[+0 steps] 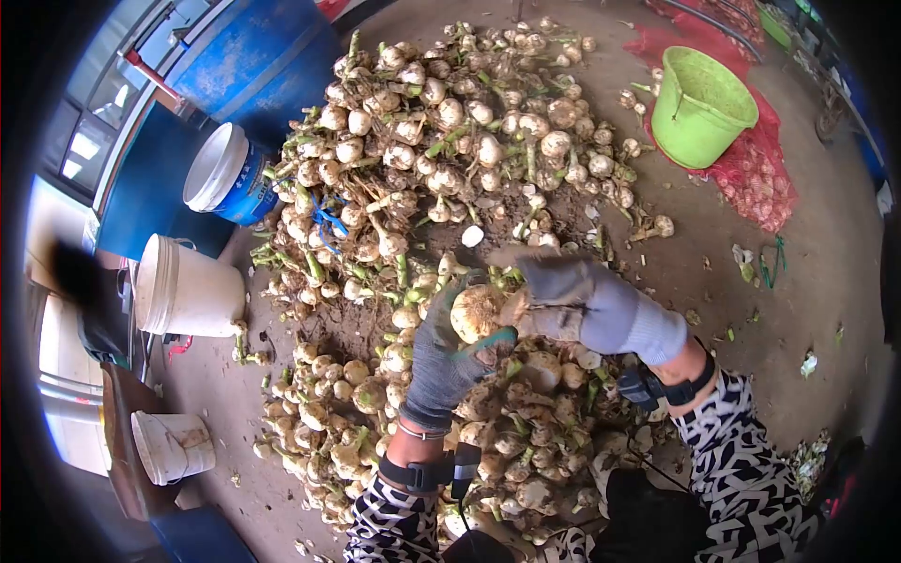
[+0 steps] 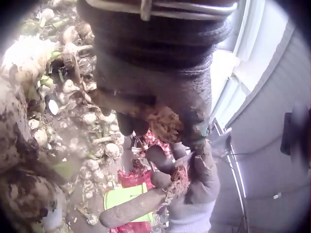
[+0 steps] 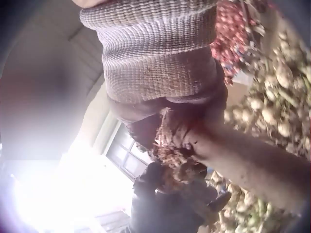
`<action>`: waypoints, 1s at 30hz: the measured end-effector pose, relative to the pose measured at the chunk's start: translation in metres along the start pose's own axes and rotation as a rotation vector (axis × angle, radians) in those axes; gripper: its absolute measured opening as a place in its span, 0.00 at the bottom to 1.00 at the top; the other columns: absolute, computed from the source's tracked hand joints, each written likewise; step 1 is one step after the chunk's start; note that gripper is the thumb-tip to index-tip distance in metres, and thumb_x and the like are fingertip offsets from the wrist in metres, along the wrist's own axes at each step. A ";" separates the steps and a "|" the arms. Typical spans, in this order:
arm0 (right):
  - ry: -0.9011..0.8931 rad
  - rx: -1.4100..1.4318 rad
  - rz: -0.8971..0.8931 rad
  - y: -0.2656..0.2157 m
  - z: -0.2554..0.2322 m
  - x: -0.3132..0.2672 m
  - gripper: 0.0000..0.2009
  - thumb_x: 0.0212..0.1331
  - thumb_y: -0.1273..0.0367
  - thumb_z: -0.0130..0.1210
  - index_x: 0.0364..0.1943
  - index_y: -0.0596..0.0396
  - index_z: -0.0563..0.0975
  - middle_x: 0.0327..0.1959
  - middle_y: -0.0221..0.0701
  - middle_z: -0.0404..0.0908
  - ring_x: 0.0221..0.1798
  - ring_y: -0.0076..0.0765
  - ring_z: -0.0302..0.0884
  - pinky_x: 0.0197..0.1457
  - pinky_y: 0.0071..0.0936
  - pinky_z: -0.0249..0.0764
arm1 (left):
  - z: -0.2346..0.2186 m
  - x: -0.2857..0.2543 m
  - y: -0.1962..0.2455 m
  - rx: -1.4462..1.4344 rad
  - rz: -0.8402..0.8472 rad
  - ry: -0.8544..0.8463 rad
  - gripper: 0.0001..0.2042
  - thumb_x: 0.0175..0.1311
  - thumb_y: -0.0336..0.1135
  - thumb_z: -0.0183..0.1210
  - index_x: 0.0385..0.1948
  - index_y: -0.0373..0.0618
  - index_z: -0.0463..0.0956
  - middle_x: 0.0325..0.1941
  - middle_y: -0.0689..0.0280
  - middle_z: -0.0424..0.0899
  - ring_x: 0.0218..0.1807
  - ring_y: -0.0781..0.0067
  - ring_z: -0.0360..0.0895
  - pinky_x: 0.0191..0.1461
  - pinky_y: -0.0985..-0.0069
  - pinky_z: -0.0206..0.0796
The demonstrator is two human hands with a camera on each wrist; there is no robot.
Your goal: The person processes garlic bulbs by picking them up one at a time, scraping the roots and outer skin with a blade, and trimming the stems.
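Observation:
My left hand (image 1: 446, 352), in a grey glove, grips a garlic bulb (image 1: 476, 312) with its brown root end turned toward the right hand. In the left wrist view, the bulb's shaggy roots (image 2: 166, 124) show beside the glove. My right hand (image 1: 587, 305), also gloved and dirt-stained, is close beside the bulb and holds a tool with a thick, round wooden handle (image 3: 252, 165). Loose root fibres (image 2: 178, 182) cling near its grip. The tool's working end is mostly hidden by the fingers. Heaped garlic bulbs (image 1: 441, 141) lie in front of and below both hands.
A lime-green bucket (image 1: 694, 113) stands at the far right on red mesh sacks (image 1: 751, 178) of bulbs. White buckets (image 1: 192, 286) and a blue-and-white pail (image 1: 230, 174) line the left, with a large blue drum (image 1: 249, 70) behind. Scraps litter the concrete floor (image 1: 694, 253).

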State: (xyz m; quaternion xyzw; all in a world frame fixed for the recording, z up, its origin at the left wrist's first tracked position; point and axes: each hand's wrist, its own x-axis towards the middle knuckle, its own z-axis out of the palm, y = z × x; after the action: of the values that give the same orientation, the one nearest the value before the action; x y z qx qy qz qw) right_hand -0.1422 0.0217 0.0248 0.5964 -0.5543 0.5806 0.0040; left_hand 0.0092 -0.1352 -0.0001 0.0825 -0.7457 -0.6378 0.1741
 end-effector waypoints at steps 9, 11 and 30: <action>-0.312 -0.786 0.299 -0.080 -0.041 -0.028 0.17 0.42 0.59 0.66 0.37 0.47 0.79 0.48 0.35 0.79 0.29 0.42 0.83 0.27 0.38 0.78 | 0.054 -0.006 0.051 0.027 -0.115 0.041 0.35 0.40 0.38 0.77 0.52 0.36 0.69 0.48 0.56 0.78 0.49 0.64 0.78 0.55 0.68 0.70; -0.299 -0.790 0.311 -0.079 -0.045 -0.034 0.18 0.41 0.60 0.66 0.38 0.48 0.79 0.46 0.34 0.79 0.29 0.41 0.83 0.27 0.39 0.78 | 0.067 -0.009 0.050 0.054 -0.019 0.112 0.35 0.39 0.39 0.77 0.51 0.36 0.70 0.45 0.56 0.80 0.45 0.60 0.80 0.52 0.67 0.71; 0.149 0.218 0.962 -0.042 -0.052 -0.113 0.11 0.62 0.68 0.57 0.47 0.53 0.78 0.37 0.35 0.84 0.40 0.32 0.83 0.45 0.28 0.75 | 0.083 -0.007 0.063 0.222 -0.274 -0.436 0.46 0.48 0.57 0.70 0.65 0.44 0.57 0.60 0.57 0.70 0.54 0.66 0.74 0.56 0.67 0.70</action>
State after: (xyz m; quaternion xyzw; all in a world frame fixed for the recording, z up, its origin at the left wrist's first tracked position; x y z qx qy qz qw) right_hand -0.1174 0.1458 -0.0106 0.2271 -0.7010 0.6120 -0.2871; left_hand -0.0089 -0.0454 0.0499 0.0617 -0.8129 -0.5724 -0.0885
